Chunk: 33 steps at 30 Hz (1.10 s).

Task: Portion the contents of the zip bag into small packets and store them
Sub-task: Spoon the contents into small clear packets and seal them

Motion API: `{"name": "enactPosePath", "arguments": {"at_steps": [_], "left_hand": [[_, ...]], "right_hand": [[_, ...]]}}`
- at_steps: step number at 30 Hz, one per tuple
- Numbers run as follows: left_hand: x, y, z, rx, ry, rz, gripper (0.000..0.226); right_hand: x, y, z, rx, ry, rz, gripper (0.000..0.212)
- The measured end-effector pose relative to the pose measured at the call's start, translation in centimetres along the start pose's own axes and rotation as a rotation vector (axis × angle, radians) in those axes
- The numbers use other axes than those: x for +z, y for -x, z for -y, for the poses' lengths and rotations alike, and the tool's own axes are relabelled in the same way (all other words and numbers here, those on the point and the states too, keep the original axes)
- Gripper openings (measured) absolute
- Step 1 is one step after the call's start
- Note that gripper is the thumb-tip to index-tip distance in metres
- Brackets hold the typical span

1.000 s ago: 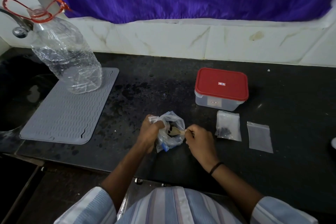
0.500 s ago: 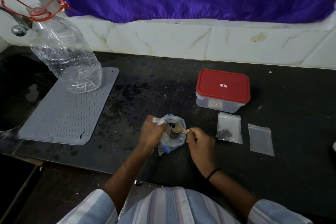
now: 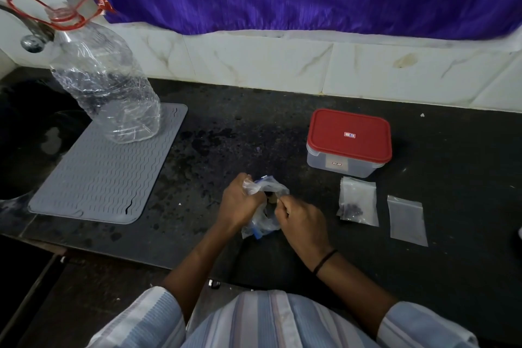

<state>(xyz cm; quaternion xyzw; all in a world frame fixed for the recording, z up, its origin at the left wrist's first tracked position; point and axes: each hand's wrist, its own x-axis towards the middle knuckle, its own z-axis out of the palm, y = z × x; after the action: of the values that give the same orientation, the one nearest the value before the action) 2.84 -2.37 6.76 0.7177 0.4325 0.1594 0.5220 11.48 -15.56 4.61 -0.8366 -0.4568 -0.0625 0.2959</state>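
The dark table (image 3: 282,127) carries a grey mat (image 3: 101,172) at far left, with a clear bottle (image 3: 104,82) standing on it, and a red-lidded box (image 3: 349,141) at far right. Near that box lie a small packet (image 3: 358,200) with dark bits and, to its right, a flat empty packet (image 3: 406,220). My left hand (image 3: 240,200) grips the zip bag (image 3: 264,220) at its crumpled top, fingers curled round the plastic. My right hand (image 3: 302,220) pinches a small spoon (image 3: 272,200) at the bag's mouth.
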Motion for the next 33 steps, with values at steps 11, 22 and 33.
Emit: {"name": "enactPosePath", "arguments": {"at_steps": [11,22,33], "left_hand": [[-0.8,-1.3,-0.1,-0.062,0.19,0.124,0.017],[-0.5,-2.0,0.5,-0.074,0.091,-0.04,0.017],[-1.5,-1.4,1.0,-0.034,0.046,-0.009,0.023]], "right_hand": [[0.1,0.0,-1.1,0.476,-0.519,0.096,0.018],[-0.3,0.8,-1.9,0.748,-0.974,0.159,0.017],[-1.8,1.5,-2.5,0.788,-1.054,0.135,0.016]]}}
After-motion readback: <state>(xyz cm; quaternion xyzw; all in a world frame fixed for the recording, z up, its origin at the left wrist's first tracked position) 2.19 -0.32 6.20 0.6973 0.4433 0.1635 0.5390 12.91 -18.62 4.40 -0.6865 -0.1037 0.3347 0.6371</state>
